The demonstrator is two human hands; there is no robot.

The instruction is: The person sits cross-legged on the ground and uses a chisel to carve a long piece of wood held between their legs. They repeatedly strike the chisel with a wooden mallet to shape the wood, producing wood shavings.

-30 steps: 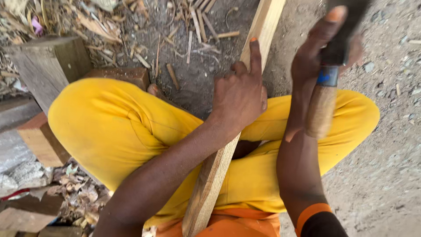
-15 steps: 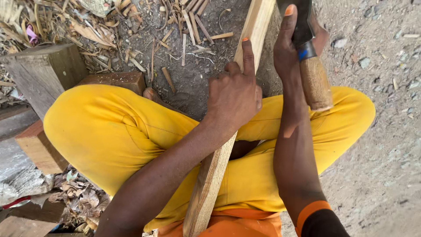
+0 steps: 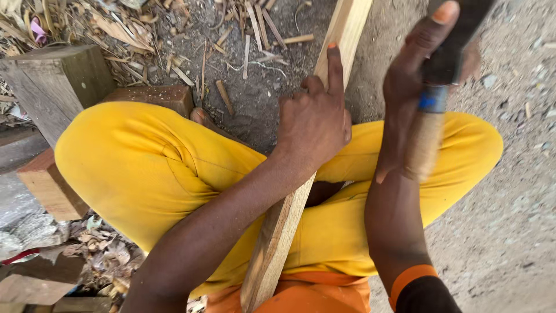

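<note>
A long pale wooden plank runs from my lap away over the ground, lying between my legs in yellow trousers. My left hand grips the plank near its middle, index finger stretched along its edge. My right hand is raised to the right of the plank and holds a tool with a wooden handle, a blue band and a dark head; the tool is blurred. The plank's lower part is hidden under my left forearm.
A grey wooden block and a reddish block lie at the left, with another piece below them. Wood chips and splinters cover the dark soil ahead. Bare gravelly ground lies to the right.
My right hand with the tool has swung slightly, the handle tilting and shifting beside the plank. My left hand keeps its grip on the plank in about the same place.
</note>
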